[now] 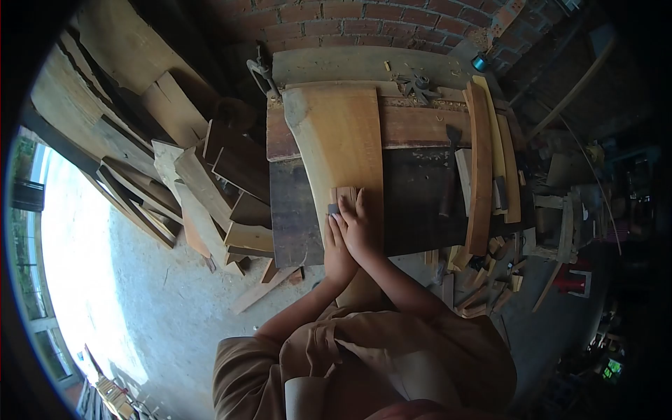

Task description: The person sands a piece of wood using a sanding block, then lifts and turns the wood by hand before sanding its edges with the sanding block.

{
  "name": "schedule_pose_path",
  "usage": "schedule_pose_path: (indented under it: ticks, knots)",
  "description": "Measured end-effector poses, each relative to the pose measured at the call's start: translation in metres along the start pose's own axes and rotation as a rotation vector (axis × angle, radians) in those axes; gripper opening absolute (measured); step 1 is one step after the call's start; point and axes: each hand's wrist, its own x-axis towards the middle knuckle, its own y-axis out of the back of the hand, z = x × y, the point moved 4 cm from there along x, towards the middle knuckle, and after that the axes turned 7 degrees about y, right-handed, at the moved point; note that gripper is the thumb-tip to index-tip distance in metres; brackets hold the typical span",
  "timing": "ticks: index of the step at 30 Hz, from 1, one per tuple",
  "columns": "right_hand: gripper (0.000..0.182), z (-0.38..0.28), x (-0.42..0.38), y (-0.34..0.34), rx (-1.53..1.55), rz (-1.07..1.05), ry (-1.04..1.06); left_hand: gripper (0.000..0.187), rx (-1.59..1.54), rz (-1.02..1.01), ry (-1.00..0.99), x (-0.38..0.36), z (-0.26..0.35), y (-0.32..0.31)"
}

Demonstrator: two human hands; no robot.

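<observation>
A wide pale board [343, 133] with one curved edge lies lengthwise on the bench, its near end toward my body. On top of it sits a small reddish wooden block [344, 192] with a grey patch [333, 208] on its left side, perhaps sandpaper. My right hand [358, 231] lies over the block, fingers bent down onto it. Beside and partly under that hand is my left hand [337, 253], its fingers pointing forward and its fingertips pressed on the block's near left side. My wrists come together close to the board's near end.
A dark-handled chisel-like tool [450, 171] lies on the bench [416, 196]. To its right lie long wood strips [479, 168]. A clamp [262, 73] stands at the back left, and a metal tool [420, 87] among shavings. Boards [203, 182] lean at left; offcuts [486, 280] litter the floor.
</observation>
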Motion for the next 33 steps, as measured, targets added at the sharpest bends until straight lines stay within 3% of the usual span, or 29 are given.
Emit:
schedule_pose_path:
  ticks: [2, 4, 6, 8, 9, 10, 11, 12, 13, 14, 15, 17, 18, 19, 20, 22, 24, 26, 27, 30, 33]
  knots:
    - [0.038, -0.004, -0.002, 0.003, -0.086, -0.016, 0.038, 0.078, 0.078, 0.013, -0.044, -0.005, -0.005, -0.007]
    - [0.038, 0.002, 0.012, -0.007, 0.106, -0.099, -0.113, 0.077, -0.009, 0.017, -0.036, 0.009, -0.001, -0.002]
    - [0.039, 0.008, 0.041, -0.009, 0.069, -0.105, -0.113, 0.077, 0.055, 0.02, -0.062, 0.041, -0.001, -0.001]
    - [0.041, 0.024, 0.086, -0.015, -0.022, -0.101, -0.089, 0.081, 0.03, 0.074, -0.063, 0.088, 0.003, 0.004]
    - [0.044, 0.038, 0.109, -0.032, -0.195, 0.01, 0.044, 0.087, 0.077, 0.078, -0.078, 0.118, 0.001, 0.001]
    - [0.043, 0.056, 0.175, -0.033, 0.119, -0.152, -0.144, 0.092, -0.084, 0.127, -0.025, 0.179, 0.008, 0.012]
    - [0.042, 0.069, 0.204, -0.043, 0.354, -0.049, -0.25, 0.097, -0.201, 0.118, 0.032, 0.211, 0.007, 0.013]
    - [0.038, 0.072, 0.232, -0.039, 0.313, -0.016, -0.141, 0.095, -0.086, 0.176, -0.039, 0.24, 0.013, 0.019]
    - [0.034, 0.08, 0.259, -0.042, 0.398, -0.128, -0.233, 0.091, -0.061, 0.164, -0.069, 0.267, 0.016, 0.024]
    - [0.033, 0.083, 0.277, -0.047, 0.185, -0.096, -0.074, 0.085, -0.165, 0.162, -0.034, 0.288, 0.007, 0.023]
    - [0.033, 0.085, 0.277, -0.058, 0.195, -0.085, -0.079, 0.084, -0.083, 0.155, -0.009, 0.295, 0.006, 0.022]
    - [0.037, 0.082, 0.267, -0.061, 0.034, 0.149, -0.053, 0.085, -0.074, 0.162, -0.033, 0.282, 0.001, 0.023]
    - [0.042, 0.077, 0.254, -0.053, 0.352, -0.202, -0.246, 0.087, -0.038, 0.147, -0.032, 0.264, 0.003, 0.025]
    - [0.043, 0.066, 0.227, -0.044, 0.387, 0.016, -0.237, 0.089, -0.008, 0.131, -0.031, 0.238, 0.006, 0.027]
    - [0.043, 0.058, 0.199, -0.046, 0.167, -0.022, -0.134, 0.094, -0.056, 0.077, 0.009, 0.205, 0.009, 0.032]
    - [0.043, 0.032, 0.126, -0.037, 0.122, -0.06, -0.052, 0.098, -0.059, 0.105, -0.026, 0.13, -0.004, 0.025]
    - [0.043, 0.0, 0.047, -0.022, 0.073, -0.087, -0.036, 0.091, 0.024, 0.022, -0.029, 0.045, -0.007, 0.029]
    - [0.045, -0.031, -0.001, 0.01, -0.211, -0.149, 0.121, 0.086, 0.164, 0.042, -0.09, -0.016, -0.016, 0.016]
    - [0.045, -0.036, -0.007, 0.011, -0.208, -0.156, 0.123, 0.085, 0.226, 0.093, -0.146, -0.028, -0.01, 0.02]
    - [0.046, -0.034, -0.008, -0.006, -0.067, -0.168, -0.009, 0.088, -0.038, -0.007, -0.01, -0.022, -0.015, 0.024]
    - [0.046, -0.018, 0.044, -0.031, 0.024, -0.205, -0.001, 0.093, -0.074, 0.009, 0.022, 0.035, -0.017, 0.035]
